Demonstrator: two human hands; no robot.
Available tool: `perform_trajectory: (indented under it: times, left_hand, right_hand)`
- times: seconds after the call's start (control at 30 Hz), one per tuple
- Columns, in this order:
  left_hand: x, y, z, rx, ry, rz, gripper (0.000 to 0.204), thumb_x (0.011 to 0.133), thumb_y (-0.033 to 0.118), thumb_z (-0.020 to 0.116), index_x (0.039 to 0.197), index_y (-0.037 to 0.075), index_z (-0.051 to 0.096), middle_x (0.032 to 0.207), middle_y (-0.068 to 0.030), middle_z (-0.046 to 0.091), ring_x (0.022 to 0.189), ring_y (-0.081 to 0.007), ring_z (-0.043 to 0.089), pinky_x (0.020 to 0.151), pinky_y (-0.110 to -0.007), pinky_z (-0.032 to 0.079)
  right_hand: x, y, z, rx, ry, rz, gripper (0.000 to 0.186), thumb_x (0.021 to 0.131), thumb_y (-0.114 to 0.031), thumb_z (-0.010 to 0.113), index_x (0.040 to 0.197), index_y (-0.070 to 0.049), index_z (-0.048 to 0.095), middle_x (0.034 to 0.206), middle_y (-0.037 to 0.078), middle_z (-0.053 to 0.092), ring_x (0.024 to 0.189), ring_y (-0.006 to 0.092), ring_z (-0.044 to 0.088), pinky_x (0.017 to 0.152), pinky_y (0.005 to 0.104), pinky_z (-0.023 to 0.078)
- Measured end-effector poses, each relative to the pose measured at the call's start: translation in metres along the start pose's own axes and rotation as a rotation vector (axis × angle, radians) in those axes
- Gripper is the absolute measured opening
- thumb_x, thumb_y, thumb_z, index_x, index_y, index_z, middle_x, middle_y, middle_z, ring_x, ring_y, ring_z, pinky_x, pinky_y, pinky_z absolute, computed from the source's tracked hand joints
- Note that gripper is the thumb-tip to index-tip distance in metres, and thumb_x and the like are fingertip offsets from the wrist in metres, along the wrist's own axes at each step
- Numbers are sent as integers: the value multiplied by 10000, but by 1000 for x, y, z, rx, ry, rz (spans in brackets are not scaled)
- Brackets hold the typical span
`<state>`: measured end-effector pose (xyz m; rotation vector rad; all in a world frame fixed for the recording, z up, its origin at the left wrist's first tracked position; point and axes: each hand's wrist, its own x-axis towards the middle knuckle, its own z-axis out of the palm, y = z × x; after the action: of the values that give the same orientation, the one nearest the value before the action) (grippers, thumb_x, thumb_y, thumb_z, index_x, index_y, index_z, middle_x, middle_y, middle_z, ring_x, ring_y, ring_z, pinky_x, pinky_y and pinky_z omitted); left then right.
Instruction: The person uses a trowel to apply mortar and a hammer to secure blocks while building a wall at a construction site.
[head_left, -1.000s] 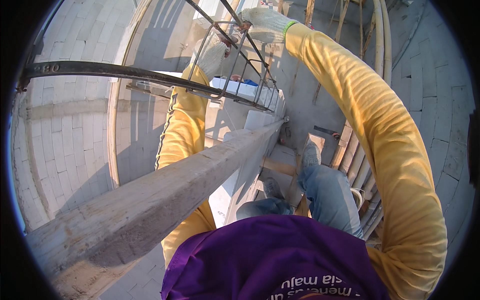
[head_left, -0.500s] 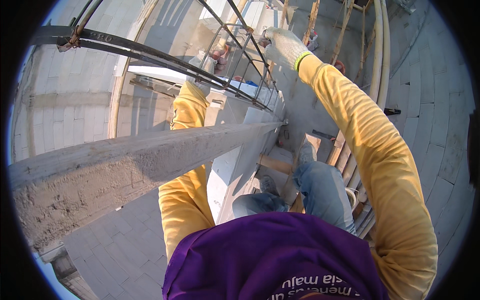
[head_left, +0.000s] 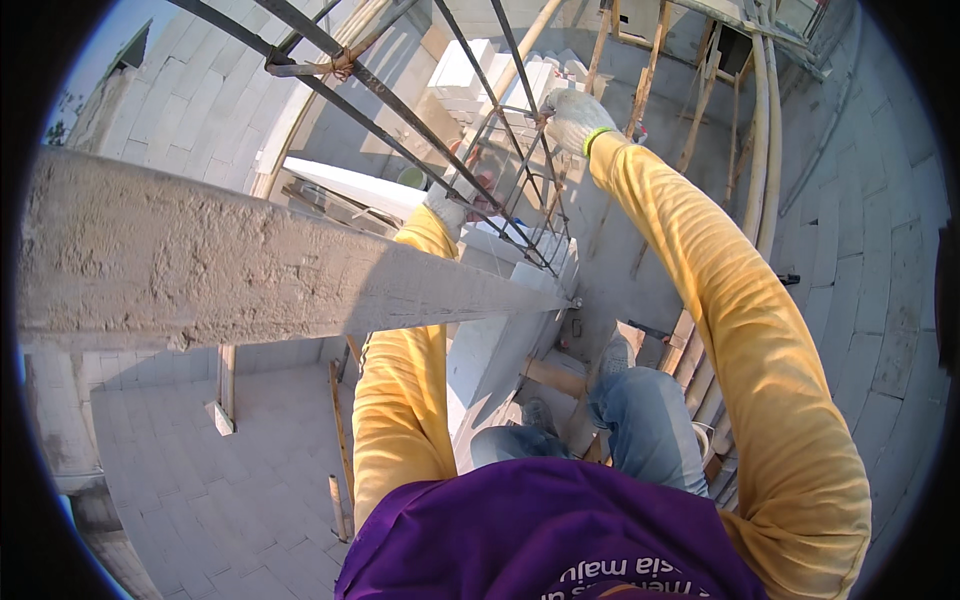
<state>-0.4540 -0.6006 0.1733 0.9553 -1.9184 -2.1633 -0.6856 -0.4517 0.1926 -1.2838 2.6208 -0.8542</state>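
A cage of steel rebar with square stirrups slants across the upper middle, its lower end by a white block wall. My right hand, in a pale knit glove with a yellow-green cuff, is closed on the cage's right side at a stirrup corner. Beyond the bars, my left hand, also gloved with bare fingertips, is curled beside the cage. The bars partly cover its fingers, and what they hold cannot be made out. A rough concrete beam crosses over my left forearm.
White blocks are stacked on the floor far ahead. Bamboo poles and wooden props stand to the right. Below, my feet are among planks beside the wall. A grey block wall rises at the right.
The view has turned, so the rebar cage looks steeper and the beam slopes the other way. My left hand appears lower and farther right. My right hand stays at the cage.
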Motion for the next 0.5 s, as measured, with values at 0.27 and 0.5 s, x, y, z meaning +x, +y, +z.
perform_trajectory:
  times: [0.27,0.5]
  left_hand:
    - [16,-40,-17,7,6,156,282,962,197,618,1148,-15,624,746,-51,619,612,-173,574,635,-339,515]
    - [-37,-61,-83,-882,245,36,223,1006,252,575,1062,39,610,726,1,512,589,-128,502,529,-277,471]
  right_hand:
    - [31,7,1,853,-78,-112,304,926,-240,639,1110,-11,719,913,112,725,839,223,698,775,344,556]
    - [6,-14,-30,1289,-24,23,341,992,-329,629,1068,-3,699,848,56,692,750,156,675,674,280,552]
